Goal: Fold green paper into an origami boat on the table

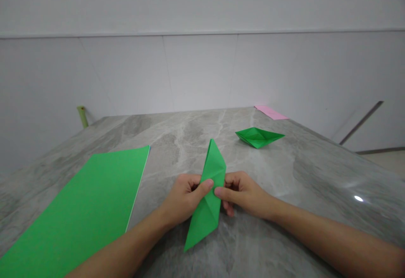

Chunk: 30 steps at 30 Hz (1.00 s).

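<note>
The left hand (182, 202) and right hand (249, 193) pinch the folded green paper (209, 206) from either side, thumbs on its face, toward the table's (183, 143) near edge. An uneven pull between the thumbs could skew the creases or tear the middle; the fingers behind are mostly hidden, so their hold on the layers is hard to judge. The left forearm might nudge the green sheet (91, 206) along the left edge.

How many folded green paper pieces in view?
2. One folded piece is held upright-ish between the left hand and right hand; the boat-shaped piece rests on the table, beyond the right hand, near the pink paper. No others visible.
</note>
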Available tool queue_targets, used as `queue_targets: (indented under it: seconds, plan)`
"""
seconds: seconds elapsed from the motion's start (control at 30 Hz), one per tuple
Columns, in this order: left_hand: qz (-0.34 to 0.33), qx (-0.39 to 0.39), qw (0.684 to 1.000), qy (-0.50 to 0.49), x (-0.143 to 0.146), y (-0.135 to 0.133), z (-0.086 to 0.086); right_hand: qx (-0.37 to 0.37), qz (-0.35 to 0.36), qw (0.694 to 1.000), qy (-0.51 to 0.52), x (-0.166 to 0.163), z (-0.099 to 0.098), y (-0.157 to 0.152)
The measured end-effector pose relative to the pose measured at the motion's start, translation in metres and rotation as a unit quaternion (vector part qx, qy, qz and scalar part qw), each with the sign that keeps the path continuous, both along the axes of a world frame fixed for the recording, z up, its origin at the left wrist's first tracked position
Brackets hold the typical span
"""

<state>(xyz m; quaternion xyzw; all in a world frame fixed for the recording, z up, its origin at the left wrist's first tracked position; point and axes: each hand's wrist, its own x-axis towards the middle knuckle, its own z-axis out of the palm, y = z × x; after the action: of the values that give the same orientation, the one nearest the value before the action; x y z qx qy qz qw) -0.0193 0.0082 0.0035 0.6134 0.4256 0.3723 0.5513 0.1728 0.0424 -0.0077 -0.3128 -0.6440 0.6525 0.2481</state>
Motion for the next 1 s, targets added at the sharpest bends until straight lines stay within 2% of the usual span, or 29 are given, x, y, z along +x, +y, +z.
queue_targets:
  seconds: [0.13,0.37,0.63,0.83,1.0]
  plan:
    - [-0.008,-0.007,1.000,-0.022,0.000,0.000,-0.002,0.001,0.000,1.000,0.002,0.000,0.002,0.000]
    - [0.001,-0.005,1.000,-0.004,0.000,-0.002,-0.001,0.018,0.015,1.000,0.000,0.002,0.004,-0.001]
    - [0.016,0.056,0.997,0.043,0.005,-0.003,-0.001,0.022,0.037,0.999,-0.013,0.001,0.004,-0.003]
    - [-0.076,0.076,0.993,0.043,0.004,-0.005,0.009,0.031,-0.021,0.999,0.021,0.001,-0.001,0.000]
    - [-0.100,0.046,0.994,0.019,0.004,-0.005,0.006,0.034,-0.025,0.998,0.036,0.001,0.002,0.001]
